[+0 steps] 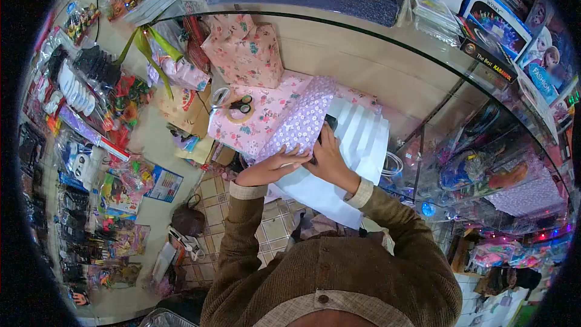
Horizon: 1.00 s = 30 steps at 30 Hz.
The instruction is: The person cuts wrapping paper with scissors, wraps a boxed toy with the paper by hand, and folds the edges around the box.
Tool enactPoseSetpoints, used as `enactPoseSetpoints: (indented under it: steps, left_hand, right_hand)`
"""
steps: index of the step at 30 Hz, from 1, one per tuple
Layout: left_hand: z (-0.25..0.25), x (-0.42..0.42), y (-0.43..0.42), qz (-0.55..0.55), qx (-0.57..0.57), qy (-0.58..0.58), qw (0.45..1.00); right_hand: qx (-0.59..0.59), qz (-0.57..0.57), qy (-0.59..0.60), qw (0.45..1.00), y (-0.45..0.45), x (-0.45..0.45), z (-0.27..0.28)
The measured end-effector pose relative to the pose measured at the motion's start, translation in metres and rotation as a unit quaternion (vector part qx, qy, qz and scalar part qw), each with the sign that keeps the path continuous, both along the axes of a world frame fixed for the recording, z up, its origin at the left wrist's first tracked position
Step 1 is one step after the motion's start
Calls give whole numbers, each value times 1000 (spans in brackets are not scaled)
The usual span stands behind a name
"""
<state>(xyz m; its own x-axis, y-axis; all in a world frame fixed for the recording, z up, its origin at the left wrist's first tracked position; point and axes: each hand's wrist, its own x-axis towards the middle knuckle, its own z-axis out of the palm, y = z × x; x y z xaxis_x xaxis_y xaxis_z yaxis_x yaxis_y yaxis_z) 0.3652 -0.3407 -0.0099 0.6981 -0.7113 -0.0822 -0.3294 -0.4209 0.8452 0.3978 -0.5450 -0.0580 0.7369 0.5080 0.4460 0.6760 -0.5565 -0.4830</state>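
The left hand (277, 166) is laid on purple floral paper (305, 115), its grip loose, with fingers extended. The right hand (331, 160) is placed by the paper's right edge, a dark object (330, 122) at its fingertips; whether its grip is closed on this cannot be told. The purple paper is spread under the left fingers and beyond, over pink floral paper (272, 94). White sheeting (366, 139) is seen to the right. Farther out, scissors (242, 106), a pink floral parcel (242, 54) and, at left, toys in clear packs (82, 94) are seen.
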Motion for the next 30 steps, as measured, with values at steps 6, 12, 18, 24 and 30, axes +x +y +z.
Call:
enactPoseSetpoints:
  steps: [6, 12, 18, 24, 30]
  left_hand:
    - [4, 2, 11, 2, -42, 60, 997]
    - [15, -2, 2, 86, -155, 121, 977]
    - [3, 4, -7, 326, -393, 94, 855]
    - [1, 21, 3, 298, -587, 76, 749]
    - [6, 19, 0, 285, -665, 94, 684]
  right_hand:
    - [61, 114, 106, 986, -41, 28, 28]
    - [-4, 45, 138, 989, -52, 34, 16]
    - [112, 44, 112, 986, -30, 25, -5]
    - [137, 79, 120, 980, -34, 8, 0]
    - [138, 96, 151, 974, -26, -14, -15]
